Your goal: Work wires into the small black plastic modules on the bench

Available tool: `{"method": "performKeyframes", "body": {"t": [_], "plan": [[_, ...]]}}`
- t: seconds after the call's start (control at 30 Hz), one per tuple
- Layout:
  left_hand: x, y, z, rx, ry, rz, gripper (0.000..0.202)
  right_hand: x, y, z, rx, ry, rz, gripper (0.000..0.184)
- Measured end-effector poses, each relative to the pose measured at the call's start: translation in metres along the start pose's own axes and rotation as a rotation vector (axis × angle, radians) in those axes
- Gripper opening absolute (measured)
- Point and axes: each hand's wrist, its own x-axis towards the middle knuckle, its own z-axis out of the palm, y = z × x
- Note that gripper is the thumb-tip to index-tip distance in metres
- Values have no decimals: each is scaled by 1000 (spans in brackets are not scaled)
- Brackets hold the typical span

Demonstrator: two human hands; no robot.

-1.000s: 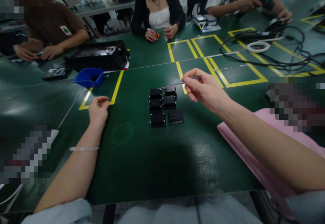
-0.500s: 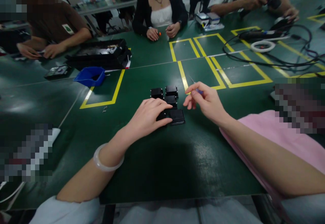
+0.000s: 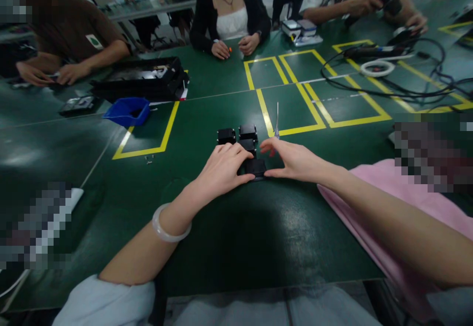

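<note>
Rests the left hand [image 3: 223, 168] palm down over the near-left part of the cluster of black boxes [image 3: 247, 133], fingers together and gently curved, hiding the boxes beneath; grips nothing that shows. Wears a pale bracelet [image 3: 171, 225] on that wrist, nearer than the cluster. Sets the right hand [image 3: 295, 162] against the cluster's near-right corner, thumb and forefinger spread around the near-right box [image 3: 256, 167] and touching it, thumb tip close to the left fingertips. Pinches a thin metal tool [image 3: 277, 116] among the other fingers of that hand, shaft upright, just right of the cluster's far row; cannot tell which fingers clamp it. Shows three boxes uncovered on the cluster's far side, packed edge to edge on the green table [image 3: 221, 237]. Has a few small screws [image 3: 149, 158] well left of the cluster, a blue bin [image 3: 127, 111] farther left and beyond, a long black tray [image 3: 142, 79] beyond that. Shows yellow tape lines [image 3: 264, 112] beyond and right of the cluster, black cables [image 3: 402, 91] far to its right, a pink cloth [image 3: 373, 174] to its right under the right forearm. Faces co-workers' hands [image 3: 231, 48] well beyond the cluster.
</note>
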Motion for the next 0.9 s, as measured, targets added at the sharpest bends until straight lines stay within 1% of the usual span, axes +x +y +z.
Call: {"method": "performKeyframes", "body": {"t": [0.1,0.2,0.3,0.47,0.53,0.63,0.67,0.73,0.8,0.83,0.9], "plan": [[1,2,0,16,-4,-6,38,-6,7,11,-18,-14,33,57],[1,3,1,26,-5,-5,37,-8,10,19,-22,-22,14,55],[1,3,4,22,-3,-3,37,-7,8,24,-32,-4,-17,51],[2,2,8,9,14,6,35,-4,4,28,-83,16,-10,46],[3,2,5,-11,21,4,33,-5,4,29,-86,10,-12,46],[3,-1,-6,-109,26,-25,32,-5,6,30,-89,19,-16,49],[2,-3,-11,-181,23,-44,32,-5,7,30,-92,27,-21,50],[1,-7,-21,-429,6,-70,35,-4,9,31,-90,41,-38,52],[0,-11,-26,-802,-26,-109,36,-4,11,32,-80,42,-52,53],[-1,-12,-26,-994,-52,-150,35,-4,12,32,-73,40,-56,53],[-1,-13,-24,-1365,-57,-193,34,-4,12,31,-59,35,-59,53]]}}
